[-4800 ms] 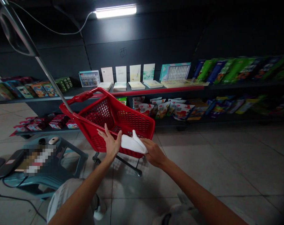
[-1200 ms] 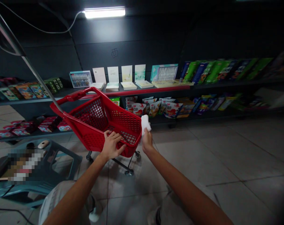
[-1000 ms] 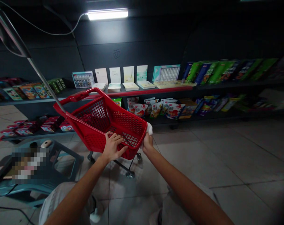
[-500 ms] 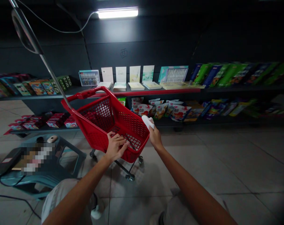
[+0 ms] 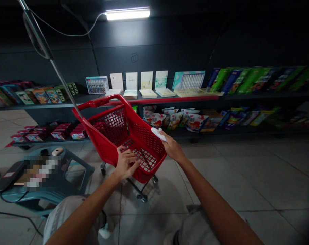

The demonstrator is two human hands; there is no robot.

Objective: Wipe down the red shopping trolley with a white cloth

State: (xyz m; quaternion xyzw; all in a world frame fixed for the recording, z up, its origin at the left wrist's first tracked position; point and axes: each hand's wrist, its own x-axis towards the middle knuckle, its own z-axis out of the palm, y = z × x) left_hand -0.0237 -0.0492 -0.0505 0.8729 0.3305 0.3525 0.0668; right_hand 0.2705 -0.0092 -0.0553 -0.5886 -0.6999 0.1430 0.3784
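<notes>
A small red shopping cart (image 5: 110, 127) on wheels stands tilted on the tiled floor in front of me. My left hand (image 5: 126, 165) grips the near rim of its mesh basket, fingers curled over the edge. My right hand (image 5: 171, 148) is closed on a white cloth (image 5: 158, 133) and presses it against the top of the cart's right rim. The inside of the basket looks bare. My knees show at the bottom of the view.
Dark shelves (image 5: 169, 99) along the wall carry cards, snack bags and boxed goods. A blue plastic stool (image 5: 67, 170) with a mouse and a laptop stands at the left, cables trailing on the floor. A metal pole (image 5: 52, 64) slants behind the cart.
The cart has shifted slightly right and turned. My right hand has slid the cloth from the far corner of the rim back along the right edge. My left hand keeps its grip.
</notes>
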